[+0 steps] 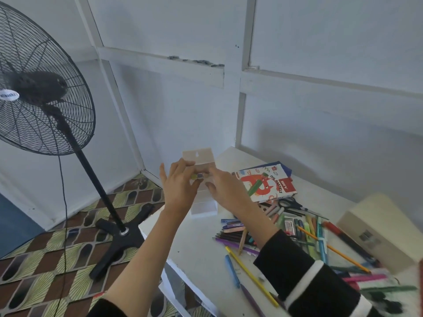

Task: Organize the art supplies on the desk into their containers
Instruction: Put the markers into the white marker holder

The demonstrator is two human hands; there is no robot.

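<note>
Both hands raised over desk (pixel 201 243), gripping 1 clear plastic case (pixel 199 159).

Left hand (pixel 180 184) pinching case side, fingers partly spread; right hand (pixel 225 186) curled around opposite side. 2 small coloured pieces (pixel 198 176) visible between fingertips. On desk: 1 oil pastels box (pixel 266 182), 1 scissors (pixel 289 204), 1 loose pile of pencils and markers (pixel 297 234), count unclear.

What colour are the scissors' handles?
Black, on the scissors beside the pastel box; head view.
</note>
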